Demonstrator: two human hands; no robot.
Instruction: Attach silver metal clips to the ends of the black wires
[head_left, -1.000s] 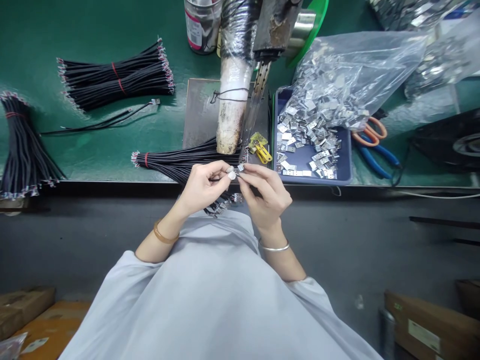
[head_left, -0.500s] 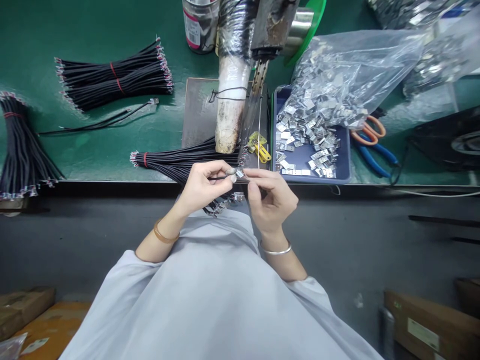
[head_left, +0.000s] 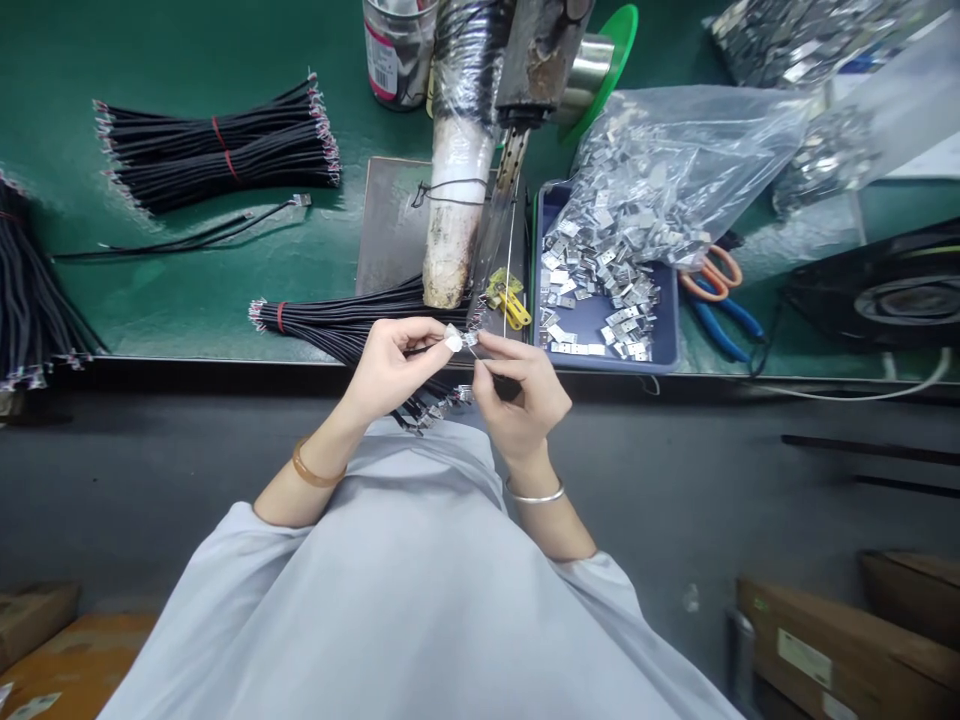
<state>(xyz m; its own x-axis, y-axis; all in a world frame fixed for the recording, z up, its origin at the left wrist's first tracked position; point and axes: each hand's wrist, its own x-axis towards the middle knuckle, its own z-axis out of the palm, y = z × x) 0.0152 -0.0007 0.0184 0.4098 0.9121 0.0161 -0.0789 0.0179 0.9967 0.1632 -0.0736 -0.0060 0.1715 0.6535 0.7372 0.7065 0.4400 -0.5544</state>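
My left hand (head_left: 397, 365) is closed in a pinch at the table's front edge. The black cable between its fingers is mostly hidden. A small silver USB connector (head_left: 470, 340) sits just past the left thumb, at the right fingertips. My right hand (head_left: 525, 388) is closed on the connector, though the exact grip is partly hidden. Just above both hands points the tip of a mounted soldering iron (head_left: 499, 200), with a thin wire hanging beside it. Behind and below my left hand lies a bundle of black cables (head_left: 330, 318), several with silver connectors on their near ends.
On the right, a blue tray (head_left: 670, 340) holds loose connectors and a clear bag (head_left: 720, 130) of more. Pliers (head_left: 720, 310) lie beside it. A wrapped pipe (head_left: 454, 200) hangs over a metal plate (head_left: 382, 230). A tied cable bundle (head_left: 217, 150) lies left; a yellow cutter (head_left: 514, 305) lies near the tray.
The whole view has shifted slightly, so most things sit further left. Both hands keep their pinch close together at the connector; the cable by my left fingers shows less now.
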